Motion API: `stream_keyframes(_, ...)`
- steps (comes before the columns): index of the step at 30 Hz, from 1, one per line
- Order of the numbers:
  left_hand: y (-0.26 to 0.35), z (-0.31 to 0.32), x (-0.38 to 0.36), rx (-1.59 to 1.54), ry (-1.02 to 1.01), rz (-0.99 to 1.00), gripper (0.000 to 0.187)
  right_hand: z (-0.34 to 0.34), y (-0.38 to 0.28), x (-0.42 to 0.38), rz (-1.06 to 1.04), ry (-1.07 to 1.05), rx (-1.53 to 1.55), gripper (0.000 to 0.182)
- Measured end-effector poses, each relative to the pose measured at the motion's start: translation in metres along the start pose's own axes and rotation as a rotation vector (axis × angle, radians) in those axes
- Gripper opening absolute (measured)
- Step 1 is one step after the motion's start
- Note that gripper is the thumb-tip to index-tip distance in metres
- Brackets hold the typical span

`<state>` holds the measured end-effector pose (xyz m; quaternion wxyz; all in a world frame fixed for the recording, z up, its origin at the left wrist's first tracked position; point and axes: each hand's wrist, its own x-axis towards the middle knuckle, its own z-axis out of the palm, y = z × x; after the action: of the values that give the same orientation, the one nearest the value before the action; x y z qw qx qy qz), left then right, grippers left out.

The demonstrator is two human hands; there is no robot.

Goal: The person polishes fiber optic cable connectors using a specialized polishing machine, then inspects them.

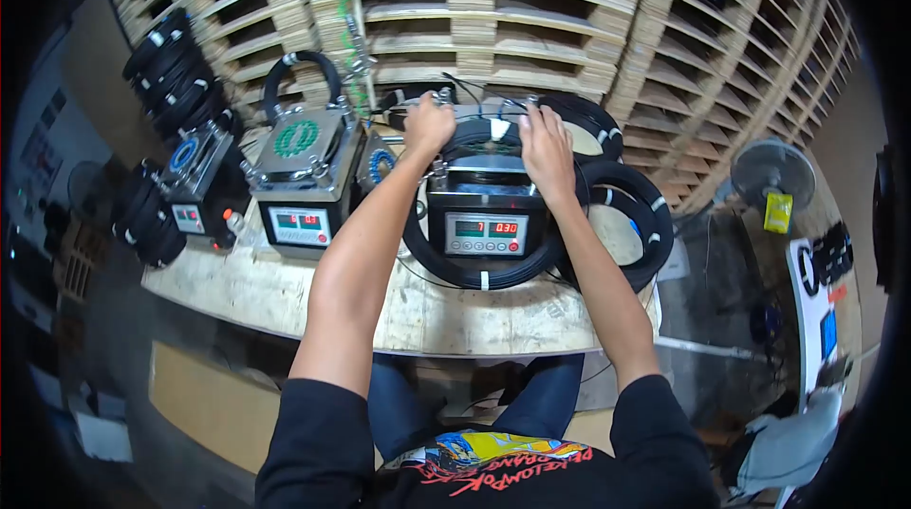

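A machine with a lit red and green display (486,235) stands on the wooden bench in front of me. Around it lies a large black cable coil (474,279) with white tape bands. At the machine's back left corner, my left hand (430,126) has its fingers closed at a small metal post; what they hold is too small to name. My right hand (548,150) is at the back right corner beside another metal post (532,101), its fingers bent over the machine's edge. Its grip is unclear.
Two similar machines (302,167) (196,177) stand to the left, near stacked black coils (171,82). More coils (655,224) lie right. Wooden pallets (474,6) rise behind the bench (285,296). A fan (773,177) and a person's sleeve (792,447) are at far right.
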<state>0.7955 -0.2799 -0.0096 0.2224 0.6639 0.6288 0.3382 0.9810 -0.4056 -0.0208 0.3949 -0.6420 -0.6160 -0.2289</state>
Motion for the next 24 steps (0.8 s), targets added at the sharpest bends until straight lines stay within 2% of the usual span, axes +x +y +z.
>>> stream_keyframes(2,0.011,-0.010,-0.011,0.077,0.001,0.011,0.067,-0.006,-0.004,0.002,0.064,-0.117,0.113,0.043)
stream_keyframes(4,0.007,-0.006,-0.003,0.094,0.015,0.080,0.075,-0.007,-0.004,0.003,0.064,-0.130,0.134,0.043)
stream_keyframes(6,0.003,-0.008,0.017,0.042,-0.085,0.064,0.081,-0.006,-0.003,0.004,0.071,-0.144,0.141,0.043)
stream_keyframes(8,-0.008,-0.010,0.042,-0.342,-0.142,0.005,0.086,-0.003,-0.003,0.003,0.078,-0.113,0.101,0.043)
stream_keyframes(9,-0.023,0.001,0.067,-0.463,-0.163,-0.045,0.084,-0.002,-0.003,0.002,0.042,-0.073,0.053,0.041)
stream_keyframes(10,-0.044,0.022,0.099,-0.528,-0.225,-0.157,0.059,-0.002,-0.002,0.002,0.043,-0.072,0.047,0.041)
stream_keyframes(11,-0.038,0.008,0.086,-0.583,-0.318,-0.209,0.054,-0.001,-0.002,0.002,0.037,-0.068,0.039,0.041)
stream_keyframes(13,-0.026,-0.009,0.070,-0.688,-0.466,-0.292,0.052,-0.008,-0.008,0.004,0.060,-0.122,0.073,0.040)
stream_keyframes(14,-0.021,-0.009,0.064,-0.757,-0.455,-0.388,0.050,-0.010,-0.009,0.004,0.061,-0.120,0.066,0.040)
stream_keyframes(16,-0.062,0.043,0.112,-0.964,-0.528,-0.388,0.050,-0.011,-0.010,0.004,0.060,-0.123,0.058,0.039)
stream_keyframes(17,-0.064,0.050,0.114,-1.048,-0.526,-0.372,0.046,-0.011,-0.011,0.004,0.059,-0.117,0.055,0.039)
stream_keyframes(18,-0.060,0.050,0.115,-1.011,-0.443,-0.420,0.036,-0.011,-0.011,0.004,0.057,-0.115,0.058,0.038)
stream_keyframes(21,-0.044,0.039,0.106,-0.994,-0.355,-0.537,0.023,-0.010,-0.010,0.005,0.045,-0.090,0.051,0.038)
stream_keyframes(22,-0.055,0.048,0.117,-1.072,-0.343,-0.506,0.016,-0.012,-0.012,0.006,0.058,-0.104,0.061,0.038)
stream_keyframes(24,-0.054,0.049,0.119,-1.111,-0.292,-0.463,0.014,-0.011,-0.011,0.006,0.072,-0.121,0.074,0.038)
